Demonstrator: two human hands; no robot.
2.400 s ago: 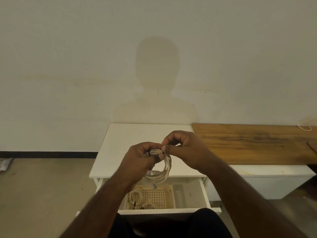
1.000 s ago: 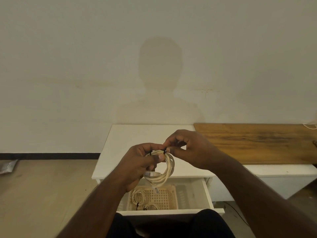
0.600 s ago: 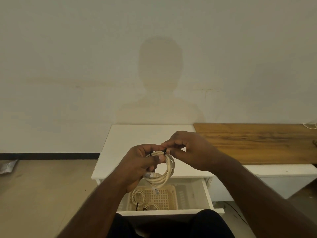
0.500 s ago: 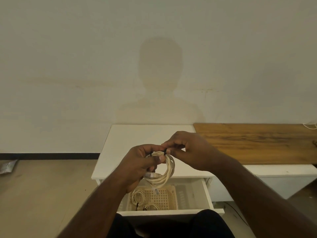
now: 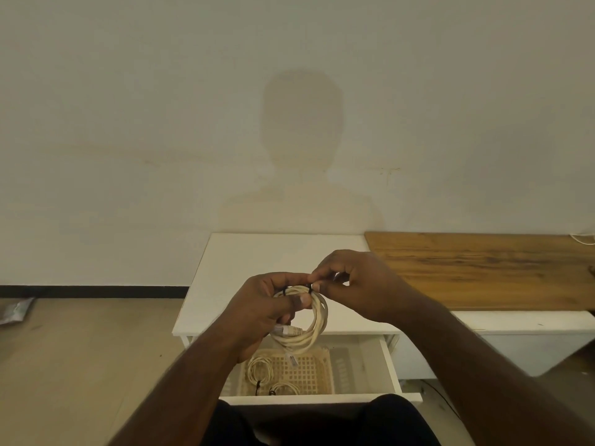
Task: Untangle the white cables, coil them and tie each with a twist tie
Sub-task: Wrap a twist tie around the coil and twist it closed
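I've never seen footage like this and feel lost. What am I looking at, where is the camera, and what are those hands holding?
There is no machine: a person wears a camera on the head, looking forward and down. The left hand grips a coiled white cable, and the right hand pinches a dark twist tie at the coil's top. Below, an open drawer of a white table holds a basket with two smaller coiled cables. A wooden board lies to the right.

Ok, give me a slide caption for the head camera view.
Both hands, left hand and right hand, twist a black tie around a coiled white cable above an open drawer.
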